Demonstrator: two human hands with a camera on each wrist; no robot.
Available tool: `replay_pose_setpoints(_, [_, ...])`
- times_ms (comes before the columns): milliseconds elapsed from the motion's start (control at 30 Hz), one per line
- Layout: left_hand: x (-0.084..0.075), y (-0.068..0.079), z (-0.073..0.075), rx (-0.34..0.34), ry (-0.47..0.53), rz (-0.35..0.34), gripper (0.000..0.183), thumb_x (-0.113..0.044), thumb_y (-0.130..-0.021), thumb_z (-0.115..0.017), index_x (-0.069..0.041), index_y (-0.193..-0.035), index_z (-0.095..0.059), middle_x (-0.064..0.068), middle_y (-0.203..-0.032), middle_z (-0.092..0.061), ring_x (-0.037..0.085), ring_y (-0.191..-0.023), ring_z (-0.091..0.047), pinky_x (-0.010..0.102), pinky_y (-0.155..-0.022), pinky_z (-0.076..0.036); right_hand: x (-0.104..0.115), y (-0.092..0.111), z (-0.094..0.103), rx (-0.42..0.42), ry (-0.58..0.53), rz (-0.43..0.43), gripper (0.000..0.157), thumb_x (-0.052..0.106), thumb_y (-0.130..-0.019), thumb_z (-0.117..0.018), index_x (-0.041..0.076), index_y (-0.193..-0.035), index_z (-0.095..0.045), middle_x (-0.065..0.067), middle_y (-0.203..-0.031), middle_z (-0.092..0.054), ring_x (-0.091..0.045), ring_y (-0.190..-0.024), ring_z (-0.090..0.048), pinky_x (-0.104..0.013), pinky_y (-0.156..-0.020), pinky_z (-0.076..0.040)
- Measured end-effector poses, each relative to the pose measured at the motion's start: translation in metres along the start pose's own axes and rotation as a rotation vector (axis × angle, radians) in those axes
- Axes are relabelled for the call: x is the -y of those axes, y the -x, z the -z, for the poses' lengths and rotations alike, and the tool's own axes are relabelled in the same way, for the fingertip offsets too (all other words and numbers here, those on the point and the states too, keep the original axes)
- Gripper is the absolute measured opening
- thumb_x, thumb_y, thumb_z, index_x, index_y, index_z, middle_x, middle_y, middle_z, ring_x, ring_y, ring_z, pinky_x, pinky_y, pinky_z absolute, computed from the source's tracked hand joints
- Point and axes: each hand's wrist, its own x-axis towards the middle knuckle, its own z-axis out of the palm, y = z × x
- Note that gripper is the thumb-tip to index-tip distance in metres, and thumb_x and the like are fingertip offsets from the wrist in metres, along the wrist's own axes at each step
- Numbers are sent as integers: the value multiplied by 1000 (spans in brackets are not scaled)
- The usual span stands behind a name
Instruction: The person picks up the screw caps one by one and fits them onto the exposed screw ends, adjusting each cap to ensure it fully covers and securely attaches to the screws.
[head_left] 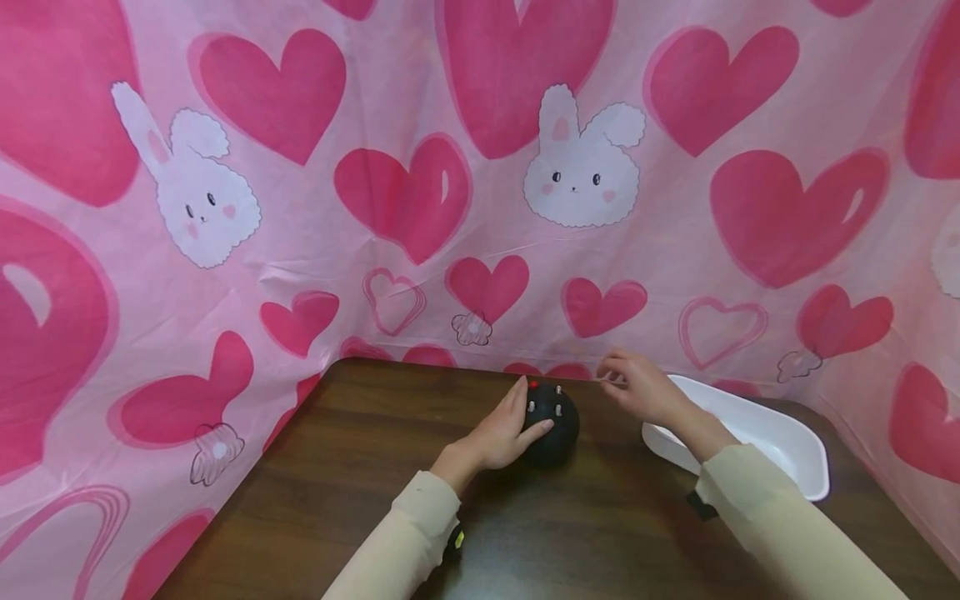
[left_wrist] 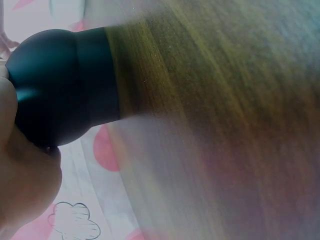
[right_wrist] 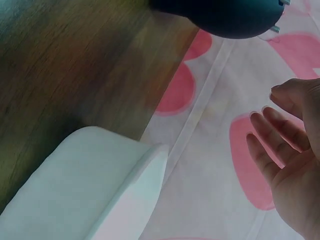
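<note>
Pale sleeves, brown table, pink heart backdrop, left fingers gripping black ball, right fingers bent, hold unclear

Soft, even light leaves a sheen on the wooden tabletop in front of the black ball. Beside the ball, the left wrist view looks hazy, possibly from glare.

right forearm partly hides the white tray; right wrist view crops black ball
</note>
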Motion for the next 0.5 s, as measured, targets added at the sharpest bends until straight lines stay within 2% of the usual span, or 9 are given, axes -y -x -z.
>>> replay_pose_setpoints(167, [-2,3,2,11,12,4,93,-56,-104,-48,-3,-164,-1,12,-172,-5,28,-158,-11,45,-125,-18,-5,5,1,13,9,-26,13,4,-87,-76,7,-99,-74,-7,-99,-66,-28,-91,-69,-46,-81,-61])
replay_pose_setpoints(400, [-1,4,1,15,15,5,92,-57,-104,-46,-4,-164,0,11,-172,-4,27,-158,-11,45,-125,-18,-14,12,5,-4,32,23,11,0,-86,-74,5,-96,-73,-7,-97,-66,-26,-85,-71,-48,-80,-61])
replay_pose_setpoints(500, [-1,4,1,10,16,8,92,-57,-104,-47,-4,-164,-1,11,-172,-5,26,-158,-11,45,-125,-19,-15,15,9,2,37,6,11,1,-87,-74,5,-96,-74,-8,-97,-66,-26,-85,-71,-48,-79,-61])
